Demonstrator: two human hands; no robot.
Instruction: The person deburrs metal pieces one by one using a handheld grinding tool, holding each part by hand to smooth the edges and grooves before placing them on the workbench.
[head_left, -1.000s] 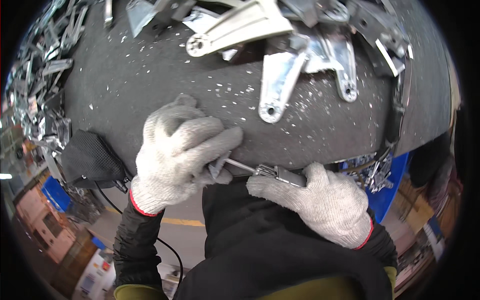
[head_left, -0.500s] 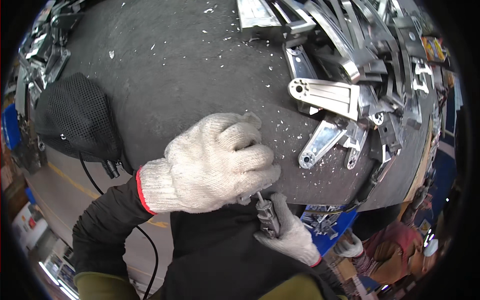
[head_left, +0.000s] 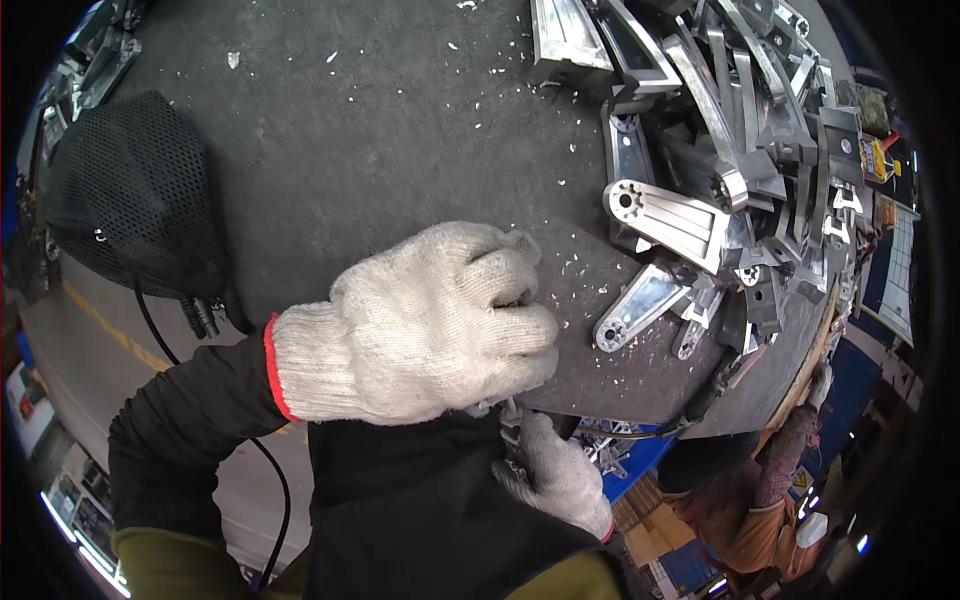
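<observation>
My left hand (head_left: 440, 320), in a white knitted glove with a red cuff, is closed palm down at the table's near edge. Under its fingers a sliver of a silver metal part (head_left: 481, 408) shows; the rest is hidden by the glove. Just below, my right hand (head_left: 562, 468), gloved alike, is wrapped round a hand-held rotary tool (head_left: 511, 432). The tool's metal body is partly covered by the fingers, and its thin shaft points up to the metal part. Whether the tip touches the part cannot be made out.
Silver metal brackets (head_left: 670, 225) lie piled at the right of the dark table (head_left: 380, 130), among pale chips. A black mesh-covered object (head_left: 135, 200) with cables stands at left. A blue bin (head_left: 640, 462) of metal pieces sits below the edge. Another person (head_left: 765, 500) works at lower right.
The view has shifted, so the brackets and table sit farther right. My right hand has turned and moved closer under my left, covering more of the tool. My left hand keeps its grip.
</observation>
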